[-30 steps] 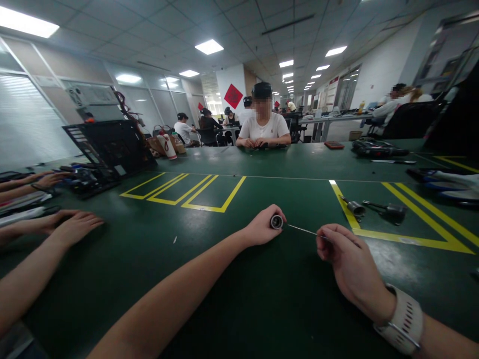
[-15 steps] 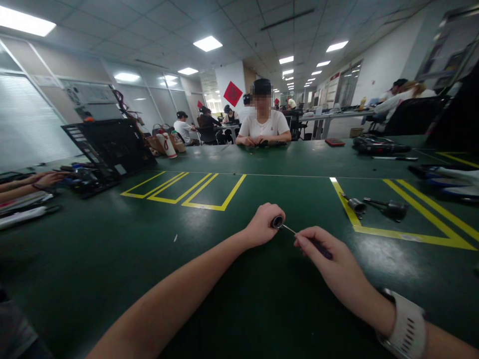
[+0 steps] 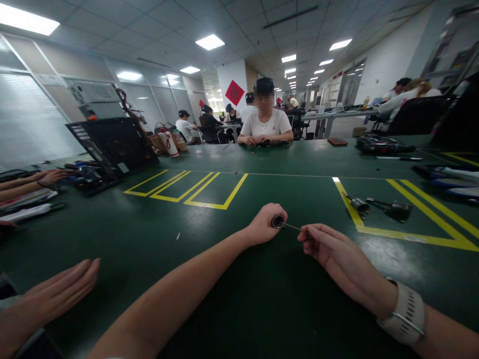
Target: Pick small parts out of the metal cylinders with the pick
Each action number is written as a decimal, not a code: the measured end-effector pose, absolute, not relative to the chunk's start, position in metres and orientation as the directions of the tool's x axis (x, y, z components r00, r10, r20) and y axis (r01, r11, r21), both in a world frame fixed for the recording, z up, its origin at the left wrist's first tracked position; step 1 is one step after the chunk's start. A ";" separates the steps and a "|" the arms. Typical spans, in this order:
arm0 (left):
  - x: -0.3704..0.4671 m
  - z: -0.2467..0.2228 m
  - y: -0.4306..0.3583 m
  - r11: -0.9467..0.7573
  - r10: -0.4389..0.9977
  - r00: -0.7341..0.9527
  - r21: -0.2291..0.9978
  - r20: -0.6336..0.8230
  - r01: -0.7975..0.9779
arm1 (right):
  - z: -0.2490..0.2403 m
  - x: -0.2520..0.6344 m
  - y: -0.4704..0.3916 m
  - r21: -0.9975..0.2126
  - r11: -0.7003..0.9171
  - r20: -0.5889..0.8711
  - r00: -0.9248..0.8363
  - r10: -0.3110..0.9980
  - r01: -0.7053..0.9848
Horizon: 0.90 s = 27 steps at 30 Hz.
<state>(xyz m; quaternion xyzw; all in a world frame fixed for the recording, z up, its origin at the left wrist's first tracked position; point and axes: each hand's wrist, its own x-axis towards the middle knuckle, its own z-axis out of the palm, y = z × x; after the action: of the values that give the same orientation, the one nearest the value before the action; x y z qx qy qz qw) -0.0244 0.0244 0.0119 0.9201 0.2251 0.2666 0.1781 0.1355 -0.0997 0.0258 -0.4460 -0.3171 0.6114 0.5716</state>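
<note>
My left hand [image 3: 265,223] is wrapped round a dark metal cylinder [image 3: 277,222] whose round open end faces me. A thin metal rod [image 3: 294,227] reaches from that opening to my right hand [image 3: 333,249], which pinches it between thumb and fingers; its handle is hidden behind the hand. Two metal parts with dark stems, one [image 3: 359,205] on the yellow tape and one [image 3: 398,209] inside the taped area, lie on the green table [image 3: 209,239] beyond my right hand.
At the lower left another person's hand [image 3: 60,291] reaches over the table. A person [image 3: 265,124] sits across. A black panel [image 3: 112,147] stands at the left, a black tool [image 3: 381,144] at the right. A small white scrap [image 3: 178,236] lies left of my forearm.
The other person's hand has come in at the lower left. My right hand has turned and moved slightly right, and its tool's dark handle is no longer visible.
</note>
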 end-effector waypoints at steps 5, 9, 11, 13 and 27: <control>-0.024 0.012 0.022 -0.827 0.543 0.744 0.400 0.390 0.394 | 0.021 0.135 -0.104 -0.988 -0.014 -0.032 0.114 0.993 -0.154; -0.024 0.012 0.021 -0.857 0.510 0.772 0.301 0.380 0.418 | 0.022 0.132 -0.109 -0.978 0.032 0.055 0.106 0.993 0.206; -0.025 0.012 0.021 -0.862 0.503 0.778 0.290 0.376 0.416 | 0.024 0.131 -0.108 -0.984 0.020 0.037 0.096 0.995 0.175; -0.025 0.011 0.022 -0.861 0.502 0.776 0.307 0.382 0.406 | 0.025 0.131 -0.107 -1.000 -0.022 -0.021 0.091 0.996 0.013; -0.024 0.009 0.023 -0.835 0.533 0.721 0.411 0.443 0.365 | 0.020 0.134 -0.102 -0.963 -0.061 -0.089 0.097 0.991 -0.262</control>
<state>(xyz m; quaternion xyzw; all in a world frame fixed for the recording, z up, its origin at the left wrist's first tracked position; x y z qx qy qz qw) -0.0242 0.0234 0.0093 0.9156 0.2452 0.2817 0.1492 0.1339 -0.1023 0.0200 -0.4753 -0.3837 0.5517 0.5679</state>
